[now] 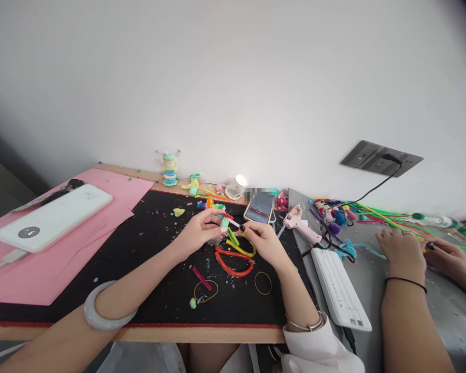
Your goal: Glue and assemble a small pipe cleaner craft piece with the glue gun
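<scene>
My left hand (pixel 197 232) and my right hand (pixel 262 241) meet above a black mat (pixel 151 269). Together they pinch a small craft piece (pixel 228 224) made of green, red and white fuzzy pipe-cleaner bits. My left fingers grip its left end and my right fingertips hold its right end. Just below it on the mat lie red (pixel 233 262) and yellow (pixel 242 249) pipe-cleaner loops. A pale bangle (pixel 101 311) sits on my left wrist.
A phone (pixel 259 211), a small lamp (pixel 236 186) and a pink glue gun (pixel 301 224) lie behind my hands. A white power bank (pixel 52 217) rests on pink paper at left. Another person's hands (pixel 404 251) work at right near a white keyboard (pixel 339 289) and pipe cleaners (pixel 376 213).
</scene>
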`<state>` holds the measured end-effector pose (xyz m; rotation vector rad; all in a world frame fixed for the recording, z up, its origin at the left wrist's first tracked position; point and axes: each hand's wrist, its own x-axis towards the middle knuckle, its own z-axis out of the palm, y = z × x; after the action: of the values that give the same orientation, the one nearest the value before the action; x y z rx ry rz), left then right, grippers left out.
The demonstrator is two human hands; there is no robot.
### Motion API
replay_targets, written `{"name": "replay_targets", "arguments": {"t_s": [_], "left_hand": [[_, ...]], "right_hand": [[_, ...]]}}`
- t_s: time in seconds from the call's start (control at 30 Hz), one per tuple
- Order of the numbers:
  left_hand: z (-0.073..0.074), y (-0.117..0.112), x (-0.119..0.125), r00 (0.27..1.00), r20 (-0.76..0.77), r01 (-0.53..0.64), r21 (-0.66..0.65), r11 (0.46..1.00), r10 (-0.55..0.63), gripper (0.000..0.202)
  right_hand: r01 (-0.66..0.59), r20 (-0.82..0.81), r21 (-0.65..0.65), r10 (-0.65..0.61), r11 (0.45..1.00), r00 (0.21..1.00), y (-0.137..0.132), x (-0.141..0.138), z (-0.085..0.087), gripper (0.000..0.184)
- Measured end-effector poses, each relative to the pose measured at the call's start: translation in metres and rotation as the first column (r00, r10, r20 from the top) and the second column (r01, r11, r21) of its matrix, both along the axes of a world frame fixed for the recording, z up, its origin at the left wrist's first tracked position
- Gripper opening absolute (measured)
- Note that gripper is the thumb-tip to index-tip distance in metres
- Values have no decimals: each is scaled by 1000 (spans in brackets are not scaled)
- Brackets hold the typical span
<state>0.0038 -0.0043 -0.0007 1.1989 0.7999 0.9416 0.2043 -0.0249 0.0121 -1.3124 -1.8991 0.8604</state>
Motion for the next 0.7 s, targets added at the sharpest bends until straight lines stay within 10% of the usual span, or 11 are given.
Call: {"name": "replay_targets", "arguments": {"t_s": [0.7], "left_hand": [[-3,-1,0,991,94,109,-134,985,-96,31]], "right_hand": [[-8,30,-48,9,999,1000,-2,-2,4,27]]}}
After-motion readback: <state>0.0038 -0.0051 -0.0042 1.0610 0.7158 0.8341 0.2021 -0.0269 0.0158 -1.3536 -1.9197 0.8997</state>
